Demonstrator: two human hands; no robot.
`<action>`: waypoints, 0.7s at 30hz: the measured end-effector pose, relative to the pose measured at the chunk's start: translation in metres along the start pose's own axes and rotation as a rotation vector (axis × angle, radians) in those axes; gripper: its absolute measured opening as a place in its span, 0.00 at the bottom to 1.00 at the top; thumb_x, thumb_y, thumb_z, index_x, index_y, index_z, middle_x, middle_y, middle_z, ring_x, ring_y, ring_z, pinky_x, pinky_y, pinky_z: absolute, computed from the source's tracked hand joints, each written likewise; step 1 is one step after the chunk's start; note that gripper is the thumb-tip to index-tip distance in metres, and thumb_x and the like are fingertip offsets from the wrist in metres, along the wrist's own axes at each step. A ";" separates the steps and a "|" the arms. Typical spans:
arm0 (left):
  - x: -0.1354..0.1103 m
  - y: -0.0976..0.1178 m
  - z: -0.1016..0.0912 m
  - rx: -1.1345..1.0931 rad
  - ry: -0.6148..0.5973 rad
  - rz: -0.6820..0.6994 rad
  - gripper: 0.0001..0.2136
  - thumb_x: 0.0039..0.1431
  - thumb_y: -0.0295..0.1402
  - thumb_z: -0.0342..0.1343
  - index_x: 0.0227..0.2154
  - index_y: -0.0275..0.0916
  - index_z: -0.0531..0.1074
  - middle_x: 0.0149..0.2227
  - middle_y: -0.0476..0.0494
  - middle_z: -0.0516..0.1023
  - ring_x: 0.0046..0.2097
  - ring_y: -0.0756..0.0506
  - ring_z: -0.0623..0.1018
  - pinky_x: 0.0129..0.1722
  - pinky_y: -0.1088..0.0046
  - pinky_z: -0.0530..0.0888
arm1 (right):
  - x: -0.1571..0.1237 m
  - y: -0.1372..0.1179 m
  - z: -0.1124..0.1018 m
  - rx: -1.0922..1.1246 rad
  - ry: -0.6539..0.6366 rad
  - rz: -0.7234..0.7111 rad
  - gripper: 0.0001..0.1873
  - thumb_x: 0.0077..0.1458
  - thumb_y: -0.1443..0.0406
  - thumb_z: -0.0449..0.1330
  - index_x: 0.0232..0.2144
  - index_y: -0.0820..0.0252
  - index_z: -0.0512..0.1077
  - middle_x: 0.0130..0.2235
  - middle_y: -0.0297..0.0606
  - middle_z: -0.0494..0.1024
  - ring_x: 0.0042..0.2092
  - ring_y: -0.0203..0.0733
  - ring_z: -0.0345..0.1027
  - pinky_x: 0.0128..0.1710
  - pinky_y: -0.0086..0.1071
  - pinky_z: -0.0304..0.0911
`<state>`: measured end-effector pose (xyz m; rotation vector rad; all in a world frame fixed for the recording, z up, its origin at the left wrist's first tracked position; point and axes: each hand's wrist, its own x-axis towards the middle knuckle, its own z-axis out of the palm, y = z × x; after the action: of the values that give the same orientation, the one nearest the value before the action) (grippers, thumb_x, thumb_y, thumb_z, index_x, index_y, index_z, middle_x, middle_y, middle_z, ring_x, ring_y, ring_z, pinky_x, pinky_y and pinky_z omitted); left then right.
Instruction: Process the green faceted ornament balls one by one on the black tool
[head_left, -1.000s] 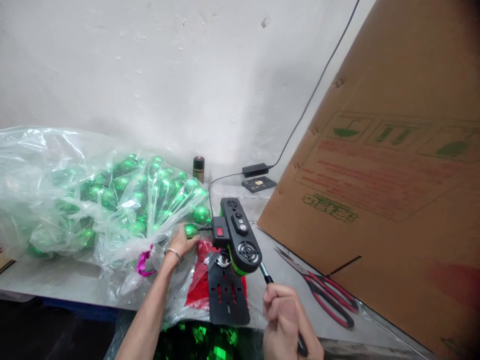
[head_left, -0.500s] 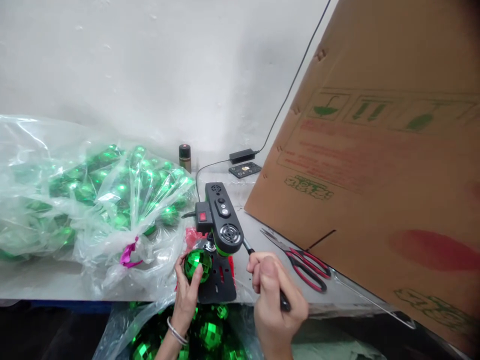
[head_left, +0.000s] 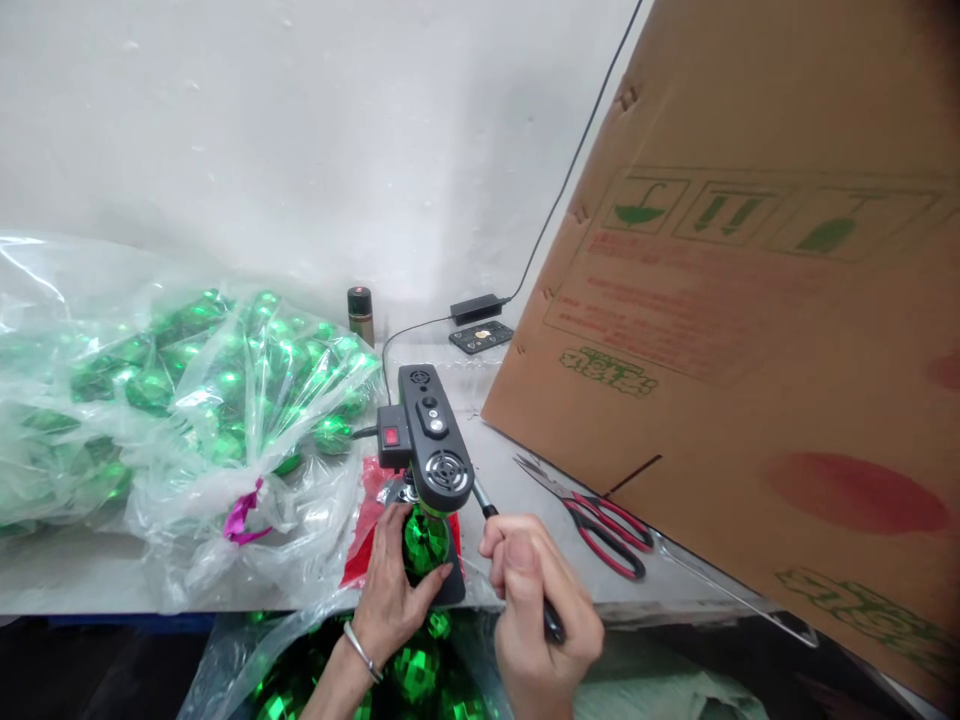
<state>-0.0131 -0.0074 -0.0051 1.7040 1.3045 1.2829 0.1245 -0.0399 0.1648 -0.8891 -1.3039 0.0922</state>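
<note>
My left hand (head_left: 394,585), with a bracelet at the wrist, is closed around a shiny green faceted ball (head_left: 424,545). The ball sits beneath the front end of a black machine head (head_left: 439,430) and covers part of the dark base plate (head_left: 450,590). My right hand (head_left: 544,590) grips the black-handled lever (head_left: 553,622), whose metal rod runs up to the side of the machine. A small black box with a red switch (head_left: 391,436) is fixed to the machine's left side. Where the ball's top meets the machine is partly hidden.
Clear bags of green balls (head_left: 217,400) lie left; more balls (head_left: 412,675) fill a bag below the table edge. Red-handled scissors (head_left: 592,525) lie right, before a large cardboard box (head_left: 712,330). A phone (head_left: 481,337), power adapter (head_left: 478,309) and small bottle (head_left: 361,315) are behind.
My left hand has moved the green ball to the right, from beside the machine to under its front end. My right hand stays on the lever. The view has shifted slightly.
</note>
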 end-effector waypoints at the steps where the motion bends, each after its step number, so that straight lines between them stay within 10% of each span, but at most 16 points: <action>1: 0.000 0.001 0.000 0.001 -0.007 0.001 0.33 0.63 0.47 0.70 0.67 0.41 0.69 0.69 0.24 0.76 0.73 0.22 0.74 0.74 0.33 0.70 | -0.001 0.000 0.000 0.003 -0.002 -0.002 0.18 0.75 0.75 0.53 0.31 0.55 0.67 0.28 0.32 0.73 0.29 0.35 0.71 0.27 0.29 0.62; 21: 0.017 0.014 -0.007 -0.093 -0.079 -0.148 0.35 0.56 0.45 0.73 0.65 0.41 0.72 0.66 0.28 0.79 0.70 0.23 0.77 0.73 0.35 0.71 | 0.007 -0.007 0.004 0.026 0.035 0.106 0.20 0.78 0.71 0.55 0.30 0.56 0.71 0.27 0.30 0.67 0.29 0.35 0.67 0.28 0.31 0.60</action>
<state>-0.0144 0.0042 0.0149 1.5480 1.2801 1.1617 0.1207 -0.0391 0.1746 -0.9342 -1.2200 0.1754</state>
